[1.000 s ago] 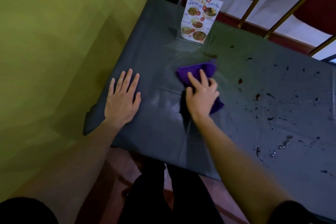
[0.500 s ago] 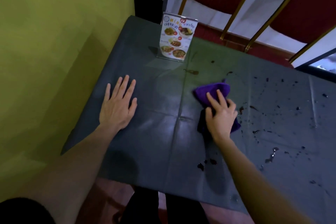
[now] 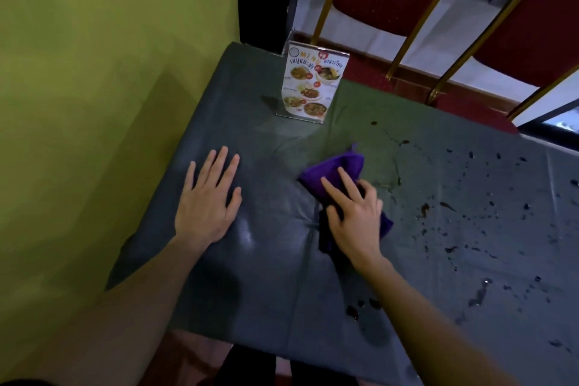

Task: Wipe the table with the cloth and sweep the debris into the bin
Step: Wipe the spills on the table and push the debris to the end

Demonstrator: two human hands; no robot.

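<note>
Right hand (image 3: 354,216) presses cloth (image 3: 340,166) flat on table (image 3: 275,276), frame ctr, fingers extended. Left hand (image 3: 208,200) lies flat, fingers spread, ctr-left. Debris (image 3: 426,208) at right.

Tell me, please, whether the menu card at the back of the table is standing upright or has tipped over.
Upright: the menu card stands on its clear base on the table, its printed face toward the camera.

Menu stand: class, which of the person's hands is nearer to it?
Right. The right hand, pressing the cloth, lies just below the menu stand; the left hand rests flat on the table, farther down-left.
</note>
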